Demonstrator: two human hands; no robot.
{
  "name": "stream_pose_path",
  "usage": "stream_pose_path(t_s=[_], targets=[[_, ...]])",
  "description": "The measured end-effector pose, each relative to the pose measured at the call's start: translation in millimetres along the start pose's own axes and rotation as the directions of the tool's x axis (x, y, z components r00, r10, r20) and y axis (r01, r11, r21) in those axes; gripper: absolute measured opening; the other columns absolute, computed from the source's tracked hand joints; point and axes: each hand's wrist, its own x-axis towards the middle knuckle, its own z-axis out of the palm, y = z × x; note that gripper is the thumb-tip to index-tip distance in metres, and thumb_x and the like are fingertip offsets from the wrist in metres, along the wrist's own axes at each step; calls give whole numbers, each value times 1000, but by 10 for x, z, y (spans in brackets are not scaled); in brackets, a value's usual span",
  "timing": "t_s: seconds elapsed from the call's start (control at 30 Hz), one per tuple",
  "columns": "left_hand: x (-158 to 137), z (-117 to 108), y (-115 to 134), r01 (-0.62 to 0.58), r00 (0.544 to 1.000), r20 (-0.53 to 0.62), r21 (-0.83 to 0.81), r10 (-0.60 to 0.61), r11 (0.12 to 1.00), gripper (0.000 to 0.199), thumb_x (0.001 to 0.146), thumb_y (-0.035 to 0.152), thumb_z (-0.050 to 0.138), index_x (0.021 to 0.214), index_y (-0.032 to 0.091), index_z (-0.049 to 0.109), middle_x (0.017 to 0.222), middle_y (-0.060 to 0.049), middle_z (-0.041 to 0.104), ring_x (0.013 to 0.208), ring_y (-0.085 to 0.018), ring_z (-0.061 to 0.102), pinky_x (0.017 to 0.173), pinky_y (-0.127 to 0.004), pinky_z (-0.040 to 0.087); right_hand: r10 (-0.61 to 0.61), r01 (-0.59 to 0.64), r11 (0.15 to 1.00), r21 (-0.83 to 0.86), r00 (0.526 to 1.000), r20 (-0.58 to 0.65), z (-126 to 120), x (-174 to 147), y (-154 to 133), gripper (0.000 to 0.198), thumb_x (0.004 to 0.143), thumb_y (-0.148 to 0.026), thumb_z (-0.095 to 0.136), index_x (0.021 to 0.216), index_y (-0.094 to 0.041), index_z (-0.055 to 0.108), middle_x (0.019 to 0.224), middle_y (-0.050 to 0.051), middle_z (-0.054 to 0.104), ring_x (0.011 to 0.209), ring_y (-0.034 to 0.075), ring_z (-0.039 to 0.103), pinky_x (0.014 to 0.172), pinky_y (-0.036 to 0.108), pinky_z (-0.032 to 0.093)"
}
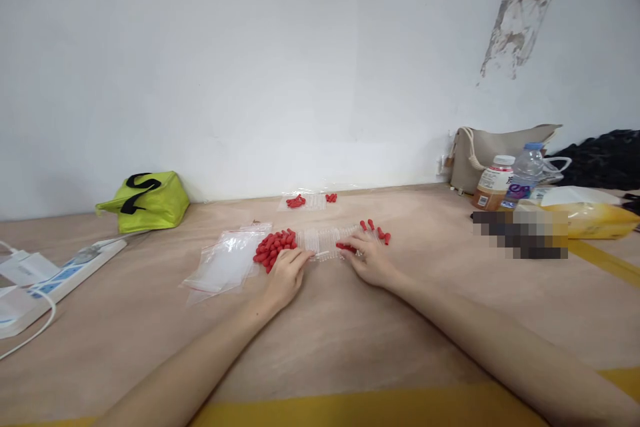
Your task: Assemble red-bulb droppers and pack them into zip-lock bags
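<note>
A heap of red rubber dropper bulbs [273,248] lies by my left hand [290,273]. That hand is closed in a pinch on one end of a thin clear dropper tube [321,253], which points right. My right hand [371,260] is closed around a red bulb [346,248], its fingers curled over part of it. Between and behind the hands, a row of clear tubes [313,239] lies side by side on the table. Just past my right hand are several tubes with red bulbs [384,235] at their ends. Whether the held tube touches the held bulb I cannot tell.
Clear zip bags [225,260] lie left of the heap. Against the wall is another bag [313,201] with red bulbs and tubes. A yellow-green pouch [155,203] and power strip [65,280] stand left; bottles [495,181], a tissue pack [585,213] and grey bag [493,143] right.
</note>
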Motion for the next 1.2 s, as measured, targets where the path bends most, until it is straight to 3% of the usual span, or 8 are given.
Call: stream_pose_path(t_s=[0.4,0.8,1.2], targets=[[-45,3,71,-95,995,28,87,93,992,28,84,7,39,103,19,56,93,-6,63,80,-18,55,75,-34,36,-48,41,995,97,996,79,67,-112,-55,21,82,-22,46,97,-24,61,87,5,56,78,15,54,71,29,45],[-59,39,75,-173,985,21,-22,174,985,29,86,8,38,107,18,54,93,-6,65,78,-18,58,64,-30,35,-117,103,988,119,986,118,75,-127,3,17,83,-23,46,87,-19,62,79,4,62,73,13,57,67,24,45],[-48,30,87,-208,977,39,-12,208,978,25,85,10,42,104,17,56,94,-6,65,79,-18,58,66,-31,37,-216,239,966,-96,955,206,53,-136,17,16,83,-23,48,90,-18,61,73,3,58,70,14,51,65,25,39]])
